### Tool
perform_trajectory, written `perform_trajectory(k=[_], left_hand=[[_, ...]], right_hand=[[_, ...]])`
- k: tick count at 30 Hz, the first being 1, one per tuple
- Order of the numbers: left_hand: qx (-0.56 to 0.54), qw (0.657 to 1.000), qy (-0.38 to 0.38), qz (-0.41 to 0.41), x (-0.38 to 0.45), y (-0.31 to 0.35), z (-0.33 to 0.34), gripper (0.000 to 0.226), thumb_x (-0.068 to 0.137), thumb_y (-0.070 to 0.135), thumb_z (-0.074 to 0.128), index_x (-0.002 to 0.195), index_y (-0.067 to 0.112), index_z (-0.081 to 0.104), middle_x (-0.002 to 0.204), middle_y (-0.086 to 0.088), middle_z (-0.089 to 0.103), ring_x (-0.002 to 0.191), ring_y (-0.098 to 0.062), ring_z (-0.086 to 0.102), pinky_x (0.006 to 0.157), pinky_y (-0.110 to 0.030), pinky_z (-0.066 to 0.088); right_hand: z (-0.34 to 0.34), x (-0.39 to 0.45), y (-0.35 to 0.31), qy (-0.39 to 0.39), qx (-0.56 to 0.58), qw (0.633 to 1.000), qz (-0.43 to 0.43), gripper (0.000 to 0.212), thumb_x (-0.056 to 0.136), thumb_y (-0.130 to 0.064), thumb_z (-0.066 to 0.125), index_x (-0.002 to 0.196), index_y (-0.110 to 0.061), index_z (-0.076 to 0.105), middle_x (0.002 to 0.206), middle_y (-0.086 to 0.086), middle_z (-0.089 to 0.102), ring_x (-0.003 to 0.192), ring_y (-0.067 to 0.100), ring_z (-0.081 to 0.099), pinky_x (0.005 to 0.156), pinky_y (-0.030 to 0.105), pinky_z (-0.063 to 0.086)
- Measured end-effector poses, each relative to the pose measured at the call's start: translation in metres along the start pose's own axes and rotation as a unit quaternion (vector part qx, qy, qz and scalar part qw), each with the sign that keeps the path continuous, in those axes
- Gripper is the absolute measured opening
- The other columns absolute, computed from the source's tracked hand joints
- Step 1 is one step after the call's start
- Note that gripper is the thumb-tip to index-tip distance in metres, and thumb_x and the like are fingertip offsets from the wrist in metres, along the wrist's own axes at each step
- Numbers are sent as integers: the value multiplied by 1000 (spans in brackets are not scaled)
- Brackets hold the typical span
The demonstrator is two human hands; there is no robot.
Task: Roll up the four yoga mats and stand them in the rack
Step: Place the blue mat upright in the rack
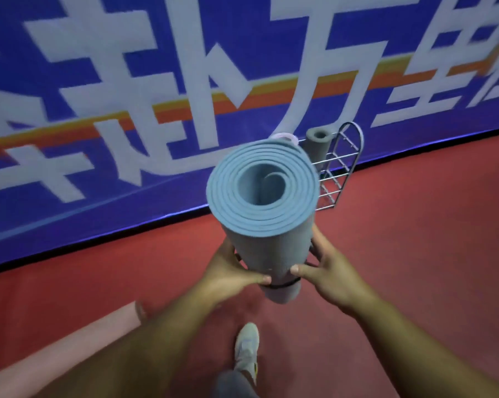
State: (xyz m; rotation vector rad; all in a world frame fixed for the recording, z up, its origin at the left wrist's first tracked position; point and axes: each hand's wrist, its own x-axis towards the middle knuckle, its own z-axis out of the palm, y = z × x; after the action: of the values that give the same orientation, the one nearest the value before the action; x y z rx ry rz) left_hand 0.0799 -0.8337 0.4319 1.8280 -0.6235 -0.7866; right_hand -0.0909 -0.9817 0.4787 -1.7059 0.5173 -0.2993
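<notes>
Left hand (233, 271), right hand (327, 275): fingers curled inward.

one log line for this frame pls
step: racking | blue mat: rolled, upright | left hand, right hand: gripping it | rack: holds grey mat | pink mat: on floor

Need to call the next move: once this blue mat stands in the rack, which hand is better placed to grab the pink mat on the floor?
Left, probably. The pink mat lies beside the left hand's forearm; the right hand is on the blue mat's far side, nearer the rack.
</notes>
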Motion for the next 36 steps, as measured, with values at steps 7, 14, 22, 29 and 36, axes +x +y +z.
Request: perform_trajectory(k=[7, 14, 22, 29, 36], left_hand=[[3, 997, -83, 11, 190, 100, 26, 76, 43, 16, 96, 113, 4, 67, 98, -5, 77, 93, -16, 73, 72, -25, 57], [30, 991, -116, 62, 364, 192, 125, 99, 31, 31, 93, 123, 16, 61, 112, -2, 73, 106, -19, 70, 84, -43, 62], [28, 997, -45, 59, 535, 290, 258, 90, 38, 31, 99, 114, 41, 51, 104, 18, 68, 100, -6, 66, 90, -39, 59], [-1, 1000, -24, 13, 639, 328, 301, 84, 38, 29, 95, 110, 43, 54, 108, 13, 69, 106, -12, 67, 92, -41, 59], [-41, 998, -32, -43, 712, 313, 310, 93, 42, 19, 96, 123, 35, 53, 115, 13, 69, 110, -13, 67, 95, -41, 58]], right_hand=[[-108, 147, -29, 75, -16, 997, -4, 105, 75, 7, 71, 156, -41, 25, 152, -21, 44, 143, 2, 37, 117, 51, 36], [-265, 257, -14, 139, -11, 990, 10, 104, 77, 14, 70, 153, -46, 30, 137, -28, 57, 130, -2, 51, 111, 43, 45], [-476, 409, -2, 89, -30, 996, -4, 94, 71, 8, 82, 145, -32, 41, 126, -22, 64, 123, -1, 56, 105, 42, 51], [-562, 516, 21, 62, -32, 998, -1, 95, 71, 2, 84, 147, -33, 38, 126, -24, 63, 122, -6, 55, 95, 24, 51], [-585, 594, 62, 39, -20, 998, 33, 95, 65, -4, 89, 143, -35, 44, 131, -23, 61, 126, 2, 55, 104, 36, 51]])
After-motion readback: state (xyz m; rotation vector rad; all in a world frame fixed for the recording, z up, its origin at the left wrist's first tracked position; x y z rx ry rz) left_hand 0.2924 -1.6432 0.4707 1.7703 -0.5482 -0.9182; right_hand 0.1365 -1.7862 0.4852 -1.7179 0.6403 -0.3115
